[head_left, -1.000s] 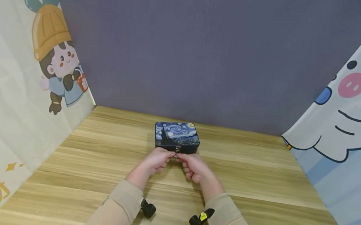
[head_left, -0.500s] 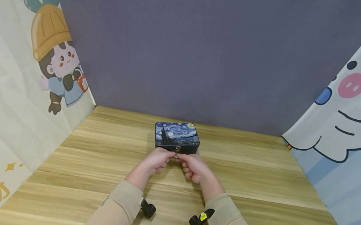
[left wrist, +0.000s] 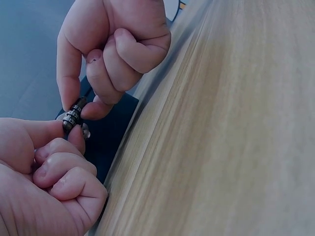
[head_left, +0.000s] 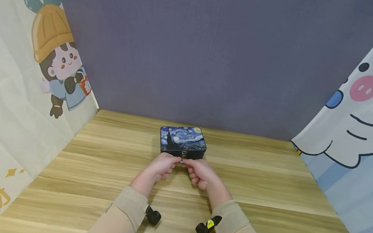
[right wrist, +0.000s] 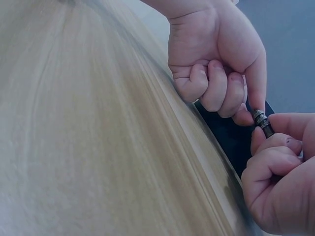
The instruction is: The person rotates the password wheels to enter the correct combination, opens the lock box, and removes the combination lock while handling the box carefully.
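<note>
At the front of the dark box, near the far edge of the wooden table, I see the left hand and the right hand meeting on a small ringed lock. From my distant seat I make out thumb and index finger of each pinching one end, the other fingers curled inward. The lock (its markings are too small for me to read) sits just below the metal latch; the painted lid is down.
</note>
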Motion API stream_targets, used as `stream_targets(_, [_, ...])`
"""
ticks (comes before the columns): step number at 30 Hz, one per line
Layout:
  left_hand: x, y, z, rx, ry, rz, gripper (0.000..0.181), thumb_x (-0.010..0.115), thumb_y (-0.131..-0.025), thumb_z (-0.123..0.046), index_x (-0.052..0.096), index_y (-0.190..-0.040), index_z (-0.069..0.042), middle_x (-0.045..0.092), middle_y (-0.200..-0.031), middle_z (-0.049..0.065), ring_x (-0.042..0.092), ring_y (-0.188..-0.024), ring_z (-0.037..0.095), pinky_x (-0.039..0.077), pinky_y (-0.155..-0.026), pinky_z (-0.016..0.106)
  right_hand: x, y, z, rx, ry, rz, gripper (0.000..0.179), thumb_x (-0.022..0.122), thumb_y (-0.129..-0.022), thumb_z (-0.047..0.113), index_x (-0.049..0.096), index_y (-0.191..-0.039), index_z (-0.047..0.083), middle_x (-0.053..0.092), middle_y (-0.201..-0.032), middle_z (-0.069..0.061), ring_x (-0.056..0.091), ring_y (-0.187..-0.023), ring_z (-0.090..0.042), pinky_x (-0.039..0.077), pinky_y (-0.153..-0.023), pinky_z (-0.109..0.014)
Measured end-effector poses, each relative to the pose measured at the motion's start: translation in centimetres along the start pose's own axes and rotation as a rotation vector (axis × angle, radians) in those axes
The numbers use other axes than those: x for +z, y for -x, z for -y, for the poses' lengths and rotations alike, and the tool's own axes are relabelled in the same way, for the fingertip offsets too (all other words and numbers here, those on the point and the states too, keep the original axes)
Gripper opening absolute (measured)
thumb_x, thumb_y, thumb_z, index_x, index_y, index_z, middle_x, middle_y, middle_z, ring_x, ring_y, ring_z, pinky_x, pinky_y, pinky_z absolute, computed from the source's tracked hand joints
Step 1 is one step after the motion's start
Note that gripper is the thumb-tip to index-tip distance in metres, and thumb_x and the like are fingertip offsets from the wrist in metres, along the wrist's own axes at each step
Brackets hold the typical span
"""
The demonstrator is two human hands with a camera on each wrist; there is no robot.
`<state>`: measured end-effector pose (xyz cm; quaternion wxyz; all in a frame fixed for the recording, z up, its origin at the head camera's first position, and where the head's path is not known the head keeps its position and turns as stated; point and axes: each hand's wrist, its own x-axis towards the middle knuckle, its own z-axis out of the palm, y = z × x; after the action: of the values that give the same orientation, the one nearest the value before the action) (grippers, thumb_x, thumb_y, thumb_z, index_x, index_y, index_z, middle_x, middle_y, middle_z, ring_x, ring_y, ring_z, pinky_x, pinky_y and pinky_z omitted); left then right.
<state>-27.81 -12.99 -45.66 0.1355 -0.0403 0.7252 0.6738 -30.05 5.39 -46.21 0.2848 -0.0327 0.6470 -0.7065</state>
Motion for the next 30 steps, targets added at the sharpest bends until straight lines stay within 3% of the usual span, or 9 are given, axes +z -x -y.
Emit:
stream_targets(11, [0.18, 0.23, -0.04, 0.014, -0.012, -0.015, 0.028, 0.058, -0.102, -0.024, 0.057, -0.082, -0.004, 0.031, -0.054, -0.007, 0.025, -0.042, 0.007, 0.022, -0.038, 0.021, 0.11, 0.25, 0.19, 0.000, -0.022, 0.016, 0.025, 0.063, -0.097, 0.022, 0.060, -0.098, -0.003, 0.032, -0.057, 0.008, 0.026, -0.044, -0.003, 0.021, -0.040, -0.018])
stream_targets(23, [0.10, 0.17, 0.01, 0.013, -0.017, -0.009, 0.029, 0.057, -0.102, -0.024, 0.059, -0.087, 0.000, 0.031, -0.054, -0.007, 0.025, -0.042, 0.007, 0.022, -0.038, 0.022, 0.14, 0.29, 0.27, 0.004, -0.001, 0.003, 0.029, 0.064, -0.098, 0.027, 0.061, -0.098, -0.002, 0.032, -0.058, 0.008, 0.026, -0.045, -0.004, 0.022, -0.040, -0.018])
stream_targets(30, [0.11, 0.04, 0.04, 0.007, -0.005, -0.012, 0.029, 0.058, -0.102, -0.025, 0.056, -0.083, -0.002, 0.031, -0.055, -0.007, 0.024, -0.042, 0.008, 0.022, -0.038, 0.022, -0.12, 0.29, 0.33, 0.021, 0.001, -0.014, 0.041, 0.062, -0.099, 0.034, 0.061, -0.110, -0.005, 0.030, -0.058, 0.009, 0.024, -0.045, -0.003, 0.021, -0.041, -0.019])
